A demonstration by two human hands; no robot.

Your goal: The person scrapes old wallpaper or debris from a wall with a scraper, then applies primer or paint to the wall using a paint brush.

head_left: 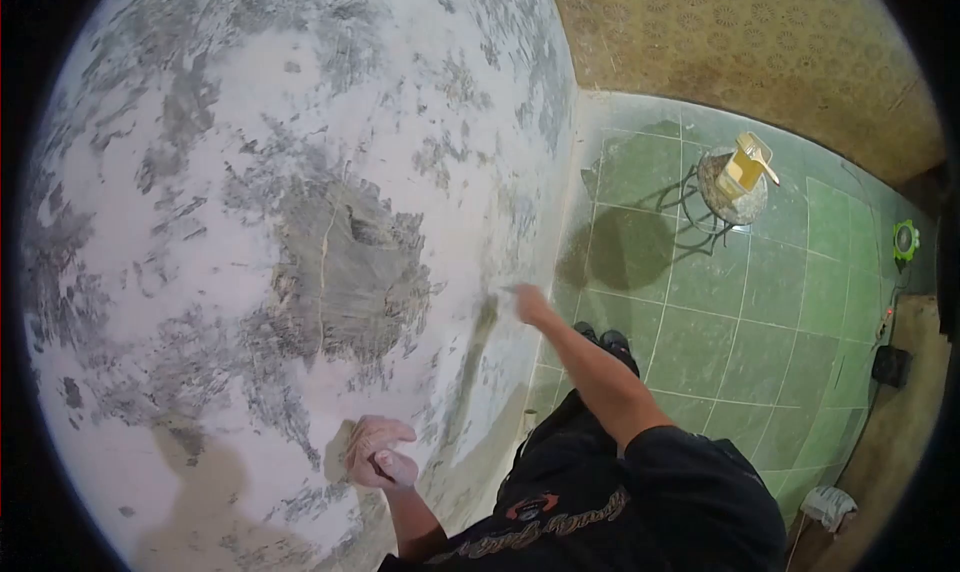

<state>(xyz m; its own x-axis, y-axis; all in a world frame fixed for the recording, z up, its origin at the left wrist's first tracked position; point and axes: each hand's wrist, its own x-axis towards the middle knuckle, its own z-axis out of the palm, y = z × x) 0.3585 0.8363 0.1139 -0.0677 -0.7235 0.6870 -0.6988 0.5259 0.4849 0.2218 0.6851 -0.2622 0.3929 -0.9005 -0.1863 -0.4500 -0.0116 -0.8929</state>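
A wall (290,82) patched with white and grey fills the left side, with a rough bare grey area (350,272) in its middle. My left hand (382,454), pale with dust, is close to the lower wall with its fingers curled; whether anything is inside them is hidden. My right hand (531,304) reaches out near the wall's right part, closed like a fist. A small thin grey piece seems to stick out of it toward the wall, too blurred to name.
On green floor tiles (700,272) stands a small round stool (745,207) bearing a yellowish container (740,172) with a light-handled tool. A green round device (905,240), a dark box (890,367) and a whitish bundle (828,507) lie along the right side.
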